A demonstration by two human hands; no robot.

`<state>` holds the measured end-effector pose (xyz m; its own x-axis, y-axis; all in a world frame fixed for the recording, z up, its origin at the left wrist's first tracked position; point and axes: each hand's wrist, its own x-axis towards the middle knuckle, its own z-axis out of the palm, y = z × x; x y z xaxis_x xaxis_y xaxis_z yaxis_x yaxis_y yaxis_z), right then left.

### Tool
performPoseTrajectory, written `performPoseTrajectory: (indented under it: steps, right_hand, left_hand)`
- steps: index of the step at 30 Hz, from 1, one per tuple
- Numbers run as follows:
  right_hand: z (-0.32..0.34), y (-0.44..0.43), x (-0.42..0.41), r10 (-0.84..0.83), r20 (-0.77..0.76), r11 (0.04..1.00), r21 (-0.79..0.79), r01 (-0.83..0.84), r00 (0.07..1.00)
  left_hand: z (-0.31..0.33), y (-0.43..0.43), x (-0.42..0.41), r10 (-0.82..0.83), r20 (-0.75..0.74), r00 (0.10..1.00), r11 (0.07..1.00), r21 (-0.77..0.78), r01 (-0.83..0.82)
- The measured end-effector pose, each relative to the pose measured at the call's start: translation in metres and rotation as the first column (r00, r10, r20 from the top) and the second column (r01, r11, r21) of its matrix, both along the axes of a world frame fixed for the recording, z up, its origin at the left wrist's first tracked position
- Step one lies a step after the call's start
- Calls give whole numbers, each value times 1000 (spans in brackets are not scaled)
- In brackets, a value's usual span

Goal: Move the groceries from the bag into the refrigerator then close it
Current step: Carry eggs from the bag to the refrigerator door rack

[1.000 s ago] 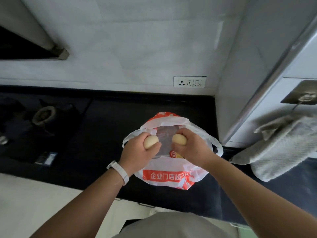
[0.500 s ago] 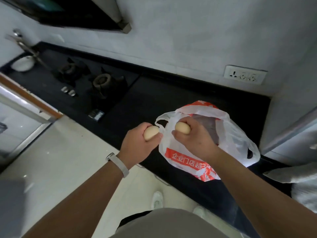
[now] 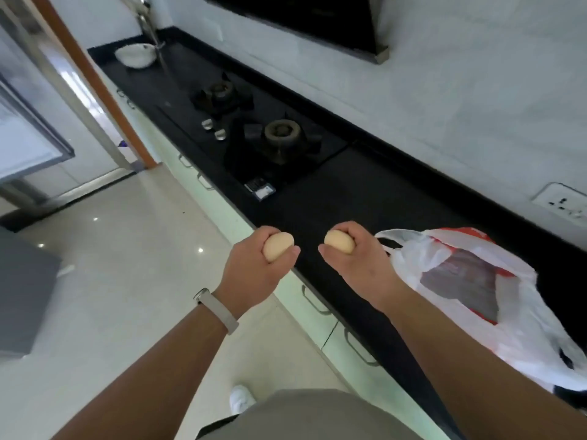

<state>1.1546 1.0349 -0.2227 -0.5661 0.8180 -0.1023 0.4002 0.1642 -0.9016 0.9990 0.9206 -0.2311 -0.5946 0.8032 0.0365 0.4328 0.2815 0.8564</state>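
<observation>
Head view. The left hand (image 3: pixel 254 268) and right hand (image 3: pixel 359 265) are each curled round one pale egg, fingers over the top and thumb beneath, so that only one rounded end shows. Both are held in the air in front of the body, at the front edge of the black countertop (image 3: pixel 365 192). The left egg (image 3: pixel 278 246) lies with its long axis slanting from lower left to upper right, exposed end toward the counter. The right egg (image 3: pixel 339 242) lies nearly level across the frame, exposed end toward the other hand. The white and red bag (image 3: pixel 521 325) stands open on the countertop just right of the right hand, apart from it, with dark contents visible inside. A gas hob (image 3: pixel 281 134) lies farther along. Judged step: carrying two groceries from bag to refrigerator, which cannot be clearly identified here. The next move calls for a light, steady grip and a cradled set-down.
</observation>
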Motion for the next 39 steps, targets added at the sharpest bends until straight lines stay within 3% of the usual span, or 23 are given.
performPoseTrajectory:
  steps: [5,12,17,24,31,39]
  right_hand:
    - [4,-53,-110,158,56,987,-19,-157,986]
    - [4,-139,-244,355,20,935,-16,-355,935]
    - [7,-187,-309,537,30,843,-9,-537,843]
    - [6,-242,-385,705,-8,709,-21,-705,709]
    - [-10,-263,-451,804,-31,593,-38,-804,594]
    - [-22,-223,-557,824,-92,554,-79,-829,559]
  left_hand:
    - [-9,-70,-94,187,67,980,981,46,-190]
    - [-15,-185,-198,417,81,905,904,70,-423]
    - [-12,-255,-238,622,162,766,758,119,-641]
    - [-17,-330,-261,794,215,568,562,95,-822]
    - [-26,-353,-296,880,199,431,431,48,-901]
    - [-18,-309,-390,903,109,414,417,-1,-909]
